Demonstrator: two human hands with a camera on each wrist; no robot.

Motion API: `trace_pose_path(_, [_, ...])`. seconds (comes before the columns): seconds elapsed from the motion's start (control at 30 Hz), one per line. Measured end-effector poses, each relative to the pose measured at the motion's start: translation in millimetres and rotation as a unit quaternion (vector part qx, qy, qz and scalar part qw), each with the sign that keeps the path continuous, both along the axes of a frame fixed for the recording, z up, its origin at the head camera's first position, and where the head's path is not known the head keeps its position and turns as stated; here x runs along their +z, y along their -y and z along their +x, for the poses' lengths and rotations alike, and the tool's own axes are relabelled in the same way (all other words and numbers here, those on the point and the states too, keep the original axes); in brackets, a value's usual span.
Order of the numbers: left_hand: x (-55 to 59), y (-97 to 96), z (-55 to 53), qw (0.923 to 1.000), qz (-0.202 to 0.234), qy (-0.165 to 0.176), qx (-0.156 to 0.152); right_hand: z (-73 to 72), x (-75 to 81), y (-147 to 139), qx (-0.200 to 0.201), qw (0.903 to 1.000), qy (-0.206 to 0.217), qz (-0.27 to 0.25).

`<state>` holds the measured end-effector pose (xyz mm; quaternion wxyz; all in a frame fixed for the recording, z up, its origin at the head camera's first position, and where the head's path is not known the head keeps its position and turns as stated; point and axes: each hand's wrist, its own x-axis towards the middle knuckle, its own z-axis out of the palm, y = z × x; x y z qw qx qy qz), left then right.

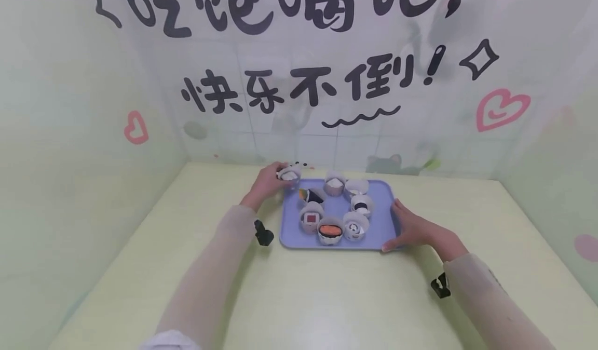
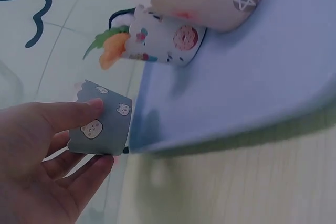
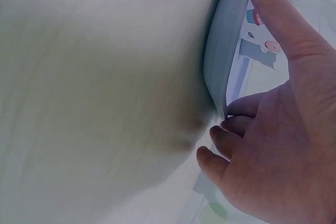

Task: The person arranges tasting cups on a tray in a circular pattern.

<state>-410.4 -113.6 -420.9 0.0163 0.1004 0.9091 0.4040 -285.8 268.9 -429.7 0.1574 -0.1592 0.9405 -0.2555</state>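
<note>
My left hand pinches a small paper baking cup, grey with bear faces in the left wrist view, at the tray's far left corner. Something white shows inside it from above. Whether the cup touches the tray cannot be told. The blue-lilac tray carries a loose ring of similar cups with toy sushi, among them an orange-topped piece, a red-centred roll and a dark cone. My right hand holds the tray's near right corner, thumb on the front rim and fingers along the right side.
The tray lies on a pale yellow table, towards its back edge. Behind rises a wall with black lettering. Side walls stand left and right. A black clip-like device sits at the left wrist, another at the right.
</note>
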Motion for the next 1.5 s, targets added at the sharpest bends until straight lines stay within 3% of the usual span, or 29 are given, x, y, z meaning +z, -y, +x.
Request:
trace_pose_path(0.1, [-6.6,-14.9,-1.4,0.9991,-0.005,0.005,-0.042,2.6,-0.4,0.2,-0.004,0.9999,0.003,-0.009])
trace_pose_path(0.23, [-17.8,-28.8,3.6,0.9951,-0.016,0.040,-0.089,9.9,-4.0,0.8,-0.006,0.9998,0.016,-0.007])
trace_pose_path(0.47, [-22.9,-36.4,9.4,0.9905,0.010,0.072,-0.117,9.6,-6.8,5.6,0.011,0.9999,-0.005,0.008])
trace_pose_path(0.7, [-24.3,-37.8,11.4,0.9814,-0.039,0.106,-0.155,9.7,-16.0,5.7,0.002,0.9997,0.022,-0.004])
trace_pose_path(0.97, [-13.4,-53.0,15.9,0.9783,-0.017,0.124,-0.165,8.9,-12.3,1.5,-0.005,0.9999,0.013,0.007])
trace_pose_path(1.23, [1.2,-63.0,9.7,0.9737,-0.092,0.096,-0.185,3.6,-1.2,-0.6,0.001,0.9999,-0.004,0.012])
trace_pose_path(1.5, [9.4,-68.6,1.9,0.9733,-0.122,0.066,-0.183,-2.5,2.5,-1.2,-0.004,0.9999,0.006,0.013])
